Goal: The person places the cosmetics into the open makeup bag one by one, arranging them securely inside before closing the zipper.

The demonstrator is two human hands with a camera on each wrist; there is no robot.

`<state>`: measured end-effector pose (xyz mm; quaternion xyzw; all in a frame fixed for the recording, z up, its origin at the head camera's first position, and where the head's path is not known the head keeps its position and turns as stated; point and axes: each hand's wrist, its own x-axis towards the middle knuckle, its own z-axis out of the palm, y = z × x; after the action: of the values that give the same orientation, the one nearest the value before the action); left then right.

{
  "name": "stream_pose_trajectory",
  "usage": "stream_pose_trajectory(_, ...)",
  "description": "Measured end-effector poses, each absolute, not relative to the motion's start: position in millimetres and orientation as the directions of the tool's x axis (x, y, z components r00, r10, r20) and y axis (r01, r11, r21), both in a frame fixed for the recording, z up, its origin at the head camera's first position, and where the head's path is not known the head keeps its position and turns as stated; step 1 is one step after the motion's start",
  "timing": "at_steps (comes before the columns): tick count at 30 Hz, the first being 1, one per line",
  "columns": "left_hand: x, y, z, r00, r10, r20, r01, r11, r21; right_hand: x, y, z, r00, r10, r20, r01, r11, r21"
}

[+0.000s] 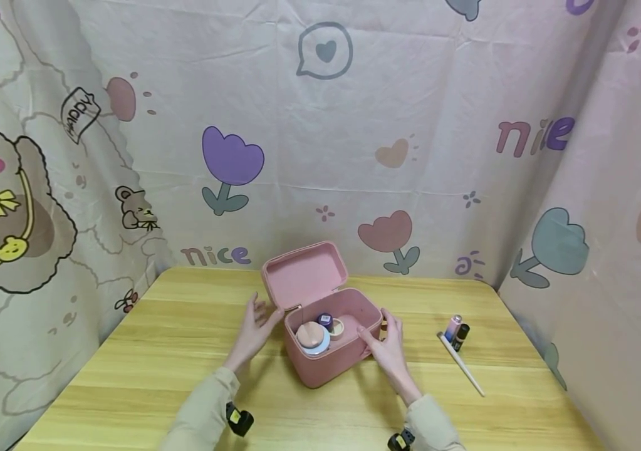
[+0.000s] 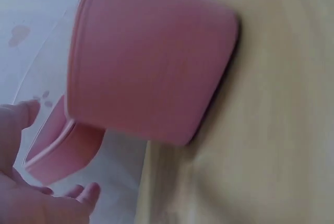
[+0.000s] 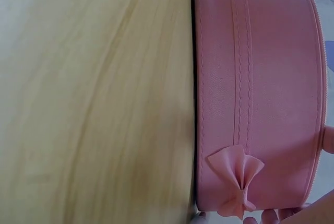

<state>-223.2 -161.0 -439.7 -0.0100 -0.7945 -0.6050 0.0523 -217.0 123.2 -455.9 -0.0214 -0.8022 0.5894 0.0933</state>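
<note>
While the pink case (image 1: pixel 328 363) is sitting mid-table, lid (image 1: pixel 306 275) up, the right hand (image 1: pixel 388 347) is gripping its 3 o'clock rim; the left hand (image 1: pixel 254 329) is hanging by 9, fingers spread, holding nothing. I'm calling it partway: puff (image 1: pixel 310 335) sitting inside; brush (image 1: pixel 463 366), pink tube (image 1: pixel 453 327) and black tube (image 1: pixel 460 337) lying outside at 3. Near wall (image 1: pixel 320 374) is hiding some contents.

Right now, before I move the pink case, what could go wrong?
1. The right hand grips one end of the pink case while the left hand is open; an uneven lift might tip it, sliding the round puff inside.
2. The lid stands open with no clear hold on it; a jolt might drop it onto the right thumb.
3. A wide right-arm sweep could knock the brush or black tube.
</note>
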Motion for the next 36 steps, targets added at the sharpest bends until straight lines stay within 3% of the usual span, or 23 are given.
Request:
stream_pose_trajectory(7, -260.9, -180.1, -418.7, -0.970, -0.017, 0.241, 0.227, 0.271, 0.935, -215.9, 124.5, -456.0, -0.982, 0.137, 0.129, -0.083, 0.302, -0.950)
stream_pose_trajectory(16, -294.9, -184.8, -400.4, -0.961, 0.067, 0.268, 0.274, 0.361, 0.891, -216.3, 124.3, -456.9, -0.983, 0.132, 0.125, -0.081, 0.301, -0.950)
stream_pose_trajectory(36, -298.3, -187.8, -402.0, -0.948, 0.029, 0.317, 0.302, 0.394, 0.868, -220.7, 125.7, -457.0, -0.986, 0.129, 0.106, -0.063, 0.297, -0.953)
